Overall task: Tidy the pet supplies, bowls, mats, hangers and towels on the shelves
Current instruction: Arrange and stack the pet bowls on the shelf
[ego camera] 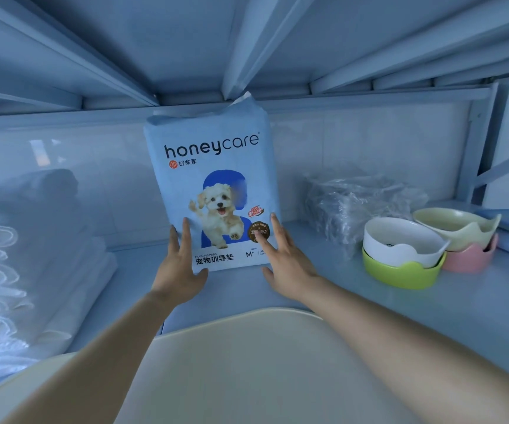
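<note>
Pale blue metal shelving fills the view, with a tiled wall point(369, 142) behind and the ribbed underside of the next level overhead. On the shelf point(476, 316), at the back middle, a pack of training pads point(213, 166) stands on its short end, leaning slightly and printed with a puppy.

Both hands are at its lower corners. The left hand point(180, 270) lies along the pack's lower left edge, its fingers point(187, 237) straight and pointing up against the side, thumb by the bottom corner. The right hand point(290, 270) is at the lower right corner, fingers point(279, 231) spread and straight across the front face; whether they press on it cannot be told. Neither hand curls round the pack, which sits between the two palms.

Folded white towels point(33, 286) are stacked at the left. To the right a white bowl point(400, 243) is nested in a green bowl point(400, 276), and just beside it a cream bowl point(458, 228) sits in a pink bowl point(467, 260). A clear plastic-wrapped bundle point(354, 200) lies behind them. A flat cream panel point(247, 362) covers the near foreground under the forearms.
</note>
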